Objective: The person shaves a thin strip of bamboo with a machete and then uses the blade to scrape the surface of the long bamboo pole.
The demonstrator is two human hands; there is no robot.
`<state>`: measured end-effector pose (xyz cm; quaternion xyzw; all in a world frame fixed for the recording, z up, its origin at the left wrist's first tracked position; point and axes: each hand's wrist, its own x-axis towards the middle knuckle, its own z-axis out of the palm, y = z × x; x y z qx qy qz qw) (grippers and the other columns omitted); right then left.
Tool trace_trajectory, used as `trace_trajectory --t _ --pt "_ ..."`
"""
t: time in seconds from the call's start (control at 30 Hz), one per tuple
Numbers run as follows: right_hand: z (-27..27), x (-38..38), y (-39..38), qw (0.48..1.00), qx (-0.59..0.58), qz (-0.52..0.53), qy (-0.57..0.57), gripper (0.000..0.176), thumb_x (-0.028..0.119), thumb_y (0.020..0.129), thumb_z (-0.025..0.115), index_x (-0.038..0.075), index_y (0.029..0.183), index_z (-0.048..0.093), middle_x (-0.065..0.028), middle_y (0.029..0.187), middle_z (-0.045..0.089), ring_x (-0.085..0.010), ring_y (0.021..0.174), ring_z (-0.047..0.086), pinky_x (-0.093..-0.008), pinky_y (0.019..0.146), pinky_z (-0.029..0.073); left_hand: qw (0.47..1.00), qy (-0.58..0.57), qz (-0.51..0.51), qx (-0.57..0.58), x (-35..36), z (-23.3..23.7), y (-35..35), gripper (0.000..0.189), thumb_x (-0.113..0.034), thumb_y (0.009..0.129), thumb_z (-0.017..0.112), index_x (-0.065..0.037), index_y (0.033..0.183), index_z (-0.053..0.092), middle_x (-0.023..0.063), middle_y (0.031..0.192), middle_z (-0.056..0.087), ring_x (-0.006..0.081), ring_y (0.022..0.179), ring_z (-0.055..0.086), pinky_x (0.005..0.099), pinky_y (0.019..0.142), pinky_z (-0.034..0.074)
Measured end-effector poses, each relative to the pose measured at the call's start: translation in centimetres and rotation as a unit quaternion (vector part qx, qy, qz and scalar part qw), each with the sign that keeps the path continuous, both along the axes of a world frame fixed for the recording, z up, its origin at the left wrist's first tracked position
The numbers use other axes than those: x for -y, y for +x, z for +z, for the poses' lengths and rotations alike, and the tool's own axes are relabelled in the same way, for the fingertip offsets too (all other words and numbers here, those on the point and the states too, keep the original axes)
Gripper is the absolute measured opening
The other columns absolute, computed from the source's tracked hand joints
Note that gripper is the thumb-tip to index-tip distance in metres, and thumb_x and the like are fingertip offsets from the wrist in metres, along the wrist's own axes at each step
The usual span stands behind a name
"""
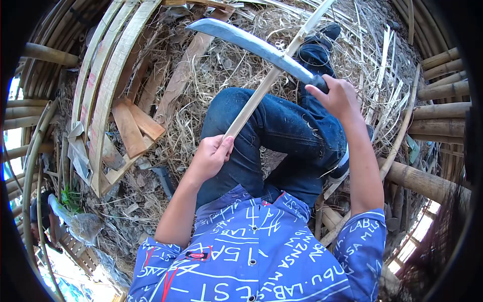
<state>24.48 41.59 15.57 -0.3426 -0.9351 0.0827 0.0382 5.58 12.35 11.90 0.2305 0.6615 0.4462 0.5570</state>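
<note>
Machete [251, 41] lies across the strip [255, 100]; planks [109, 70] left, bamboo pole [427, 183] right

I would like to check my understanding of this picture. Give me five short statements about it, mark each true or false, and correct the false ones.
1. The right hand grips the knife by its handle. True.
2. The left hand is empty. False: it holds a wooden strip.
3. In this view, the knife crosses the strip. True.
4. The shirt is plain red. False: it is blue with white writing.
5. The trousers are dark blue. True.
</note>
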Motion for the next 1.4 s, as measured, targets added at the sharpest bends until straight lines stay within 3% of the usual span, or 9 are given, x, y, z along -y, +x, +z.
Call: trace_trajectory --t 0.1,0.3,0.43,0.63,0.77,0.9,0.97,1.17,1.4 --pt "1.5 2.2 -0.9 0.999 -0.016 -0.018 -0.047 0.061 0.064 0.079 0.061 0.004 0.071 0.060 -0.0188 0.061 0.061 -0.0376 0.061 0.064 -0.0458 0.058 0.050 1.000 0.016 0.009 -0.012 -0.4 0.0 0.4 0.036 -0.027 0.100 0.048 -0.005 0.071 0.053 -0.0032 0.059 0.046 0.0039 0.052 0.041 0.0221 0.046 0.034" --pt "1.4 5.6 -2.6 0.991 0.023 0.128 -0.040 0.061 0.068 0.077 0.059 0.008 0.072 0.062 -0.0161 0.062 0.063 -0.0348 0.060 0.065 -0.0439 0.057 0.050 0.995 0.078 0.007 -0.065 0.2 -1.2 0.6 0.035 -0.027 0.100 0.048 -0.005 0.073 0.052 -0.0039 0.060 0.045 0.0033 0.051 0.041 0.0205 0.046 0.033" --pt "1.7 -0.7 -1.0 0.997 -0.045 -0.041 -0.053 0.060 0.066 0.077 0.061 0.007 0.074 0.064 -0.0145 0.062 0.064 -0.0325 0.061 0.065 -0.0425 0.060 0.051 0.999 0.025 0.018 -0.012 0.2 0.4 0.3 0.035 -0.026 0.100 0.048 -0.004 0.072 0.052 -0.0035 0.061 0.046 0.0046 0.054 0.043 0.0213 0.049 0.036" --pt "1.2 0.4 0.1 0.999 0.007 -0.049 -0.002 0.059 0.063 0.082 0.059 0.004 0.072 0.059 -0.0187 0.064 0.063 -0.0379 0.064 0.065 -0.0455 0.059 0.050 0.997 0.051 -0.020 -0.057 -0.3 -0.3 0.2 0.036 -0.026 0.100 0.049 -0.005 0.072 0.051 -0.0042 0.060 0.045 0.0042 0.053 0.041 0.0216 0.048 0.034" --pt "1.0 3.2 -0.3 0.996 -0.074 0.033 -0.034 0.059 0.063 0.080 0.061 0.005 0.070 0.058 -0.0185 0.062 0.061 -0.0373 0.062 0.064 -0.0456 0.057 0.049 0.997 0.063 -0.004 -0.032 0.1 -0.8 0.4 0.035 -0.025 0.100 0.049 -0.005 0.072 0.052 -0.0042 0.063 0.045 0.0039 0.055 0.041 0.0214 0.048 0.034" --pt "2.1 2.1 -0.4 0.995 -0.009 0.101 0.011 0.058 0.065 0.077 0.063 0.007 0.071 0.060 -0.0153 0.062 0.063 -0.0330 0.060 0.065 -0.0434 0.058 0.050 0.998 0.057 0.009 -0.019 0.5 -1.2 0.4 0.036 -0.023 0.100 0.049 -0.002 0.071 0.054 -0.0026 0.061 0.048 0.0055 0.056 0.045 0.0236 0.051 0.038" --pt "2.3 -1.2 0.5 0.997 -0.063 -0.051 0.000 0.060 0.066 0.078 0.061 0.007 0.071 0.062 -0.0152 0.062 0.063 -0.0332 0.062 0.066 -0.0423 0.059 0.051 0.998 0.065 0.009 -0.018 0.5 -0.5 0.5 0.034 -0.024 0.100 0.049 -0.004 0.073 0.052 -0.0041 0.063 0.046 0.0041 0.055 0.041 0.0211 0.049 0.035" --pt "1.8 0.6 1.2 0.998 0.002 -0.070 -0.004 0.062 0.064 0.082 0.058 0.003 0.071 0.059 -0.0201 0.062 0.062 -0.0390 0.064 0.065 -0.0478 0.060 0.051 0.997 0.042 -0.019 -0.055 -0.3 -0.5 0.2 0.035 -0.024 0.100 0.049 -0.005 0.071 0.054 -0.0032 0.059 0.048 0.0049 0.053 0.044 0.0225 0.049 0.036" --pt "1.9 3.8 0.3 0.991 -0.005 0.130 0.006 0.063 0.069 0.078 0.059 0.007 0.067 0.058 -0.0144 0.059 0.061 -0.0322 0.059 0.065 -0.0428 0.055 0.050 0.992 0.066 -0.035 -0.101 0.6 -1.2 0.4 0.033 -0.023 0.099 0.049 -0.004 0.072 0.054 -0.0036 0.060 0.047 0.0043 0.055 0.043 0.0226 0.050 0.036"
